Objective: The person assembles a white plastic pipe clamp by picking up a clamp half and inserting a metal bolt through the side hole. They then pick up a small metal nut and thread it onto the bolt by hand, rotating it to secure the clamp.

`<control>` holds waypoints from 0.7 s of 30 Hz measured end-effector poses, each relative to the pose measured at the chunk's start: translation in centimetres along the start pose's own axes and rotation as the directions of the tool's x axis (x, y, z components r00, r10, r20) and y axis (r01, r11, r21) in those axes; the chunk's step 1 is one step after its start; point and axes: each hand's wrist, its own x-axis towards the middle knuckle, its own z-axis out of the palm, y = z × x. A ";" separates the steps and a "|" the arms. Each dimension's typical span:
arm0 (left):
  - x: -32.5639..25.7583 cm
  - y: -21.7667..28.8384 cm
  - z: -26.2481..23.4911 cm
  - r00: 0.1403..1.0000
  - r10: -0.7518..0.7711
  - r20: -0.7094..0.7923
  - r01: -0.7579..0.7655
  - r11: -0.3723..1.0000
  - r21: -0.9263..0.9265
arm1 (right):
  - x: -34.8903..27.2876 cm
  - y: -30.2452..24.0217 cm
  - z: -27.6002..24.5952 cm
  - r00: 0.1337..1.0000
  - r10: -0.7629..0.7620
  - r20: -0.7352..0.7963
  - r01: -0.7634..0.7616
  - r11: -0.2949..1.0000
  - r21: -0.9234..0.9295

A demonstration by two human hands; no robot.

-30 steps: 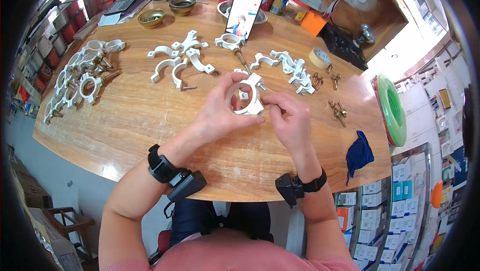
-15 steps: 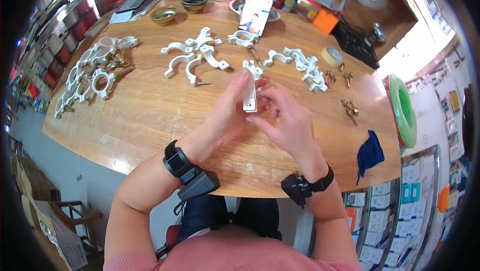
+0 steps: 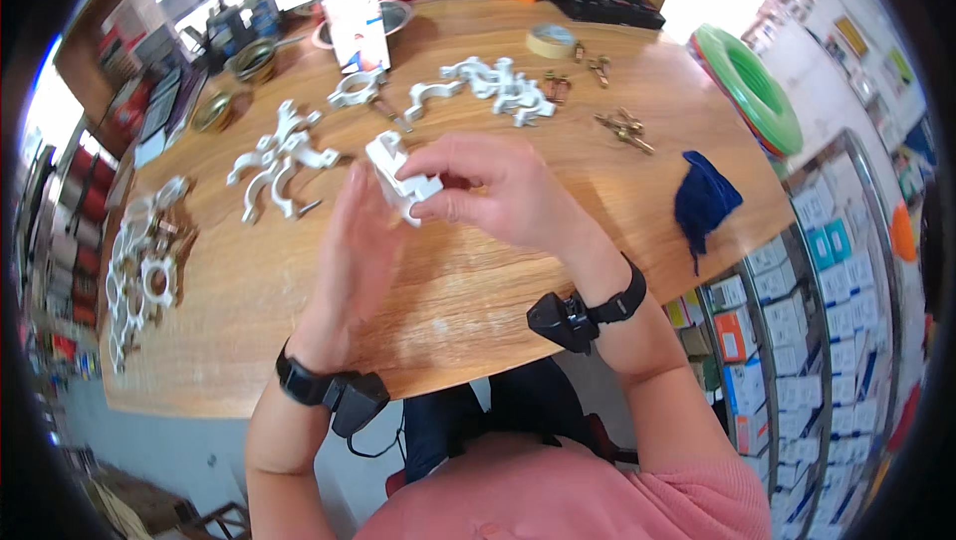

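A: Status? Where's the part?

B: White clamp piece (image 3: 401, 178) is held above the wooden table (image 3: 468, 291), mid-scene. It is pinched by the right hand (image 3: 498, 192) at its right end; the left hand (image 3: 360, 241) is laid open against it from the near-left, no clear grip seen.

A: Advice for the step?

B: Halves should probably be squared before pressure is applied. Loose clamp halves (image 3: 279, 157) are left far-left, brass screws (image 3: 622, 127) far-right, within reach.

We list a round wooden tabletop (image 3: 478, 291) bearing white plastic clamps (image 3: 279, 157), brass fittings (image 3: 622, 127), a tape roll (image 3: 551, 40), a blue cloth (image 3: 703, 202) and metal bowls (image 3: 214, 110).
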 end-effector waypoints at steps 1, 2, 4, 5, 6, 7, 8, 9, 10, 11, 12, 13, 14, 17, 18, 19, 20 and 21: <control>-0.1 0.1 0.2 0.979 0.156 -0.129 -0.128 0.971 0.200 | -0.1 -0.3 -1.1 0.943 0.301 0.139 -0.330 0.895 0.301; -0.1 0.1 0.3 0.979 0.172 -0.113 -0.149 0.971 0.186 | -0.1 -0.4 -2.1 0.812 0.478 0.335 -0.581 0.609 0.540; -0.6 1.2 0.1 0.930 0.184 0.319 -0.315 0.847 0.429 | 0.0 -0.6 -2.6 0.768 0.498 0.402 -0.638 0.554 0.535; -0.5 1.4 0.0 0.920 0.080 0.383 -0.258 0.860 0.440 | -0.1 -0.6 -2.7 0.773 0.479 0.415 -0.634 0.608 0.478; -0.6 1.6 -0.2 0.925 0.053 0.376 -0.241 0.848 0.472 | -0.2 -0.7 -2.5 0.805 0.412 0.427 -0.586 0.667 0.460; -0.7 1.8 -0.4 0.924 0.018 0.383 -0.226 0.831 0.508 | -0.1 -0.5 -2.1 0.891 0.325 0.318 -0.431 0.826 0.362; -0.7 1.7 -0.5 0.923 -0.033 0.383 -0.197 0.815 0.545 | -0.2 -0.5 -1.7 0.889 0.326 0.321 -0.433 0.825 0.362; -0.8 1.9 -0.7 0.934 -0.082 0.348 -0.117 0.848 0.516 | -0.2 -0.6 -1.3 0.888 0.352 0.296 -0.445 0.821 0.358; -0.7 1.8 -0.8 0.932 -0.054 0.358 -0.145 0.850 0.507 | -0.1 -0.7 -1.1 0.892 0.374 0.253 -0.445 0.823 0.352; -0.6 1.7 -0.8 0.945 -0.126 0.302 -0.033 0.880 0.473 | 0.0 -0.9 -0.8 0.887 0.371 0.275 -0.453 0.817 0.357; -0.5 1.8 -0.9 0.948 -0.195 0.252 0.077 0.908 0.413 | 0.2 -1.1 -0.9 0.861 0.453 0.232 -0.508 0.790 0.342; -0.3 1.3 -0.9 0.964 -0.140 0.225 0.048 0.928 0.370 | 0.4 -1.5 -0.9 0.778 0.584 0.232 -0.629 0.723 0.286; -0.2 1.2 -1.1 0.970 -0.127 0.209 0.043 0.929 0.369 | 0.6 -1.8 -1.1 0.824 0.521 0.223 -0.567 0.750 0.340; 0.5 2.1 -2.0 0.964 0.088 0.253 -0.115 0.989 0.094 | 1.2 -1.9 -2.9 0.790 0.596 0.144 -0.612 0.782 0.120; 0.8 2.7 -2.5 0.954 0.155 0.258 -0.167 0.985 0.029 | 1.3 -1.6 -3.4 0.788 0.596 0.154 -0.608 0.793 0.044; 1.0 3.3 -3.0 0.950 0.190 0.249 -0.188 0.982 -0.030 | 1.2 -1.3 -3.5 0.811 0.573 0.118 -0.575 0.818 -0.022; 1.1 3.6 -3.3 0.947 0.241 0.212 -0.221 0.969 -0.114 | 1.2 -0.8 -3.3 0.786 0.593 0.175 -0.598 0.801 -0.031; 1.1 4.0 -3.6 0.945 0.233 0.229 -0.184 0.959 -0.214 | 1.0 -0.4 -2.8 0.810 0.519 0.273 -0.494 0.855 -0.159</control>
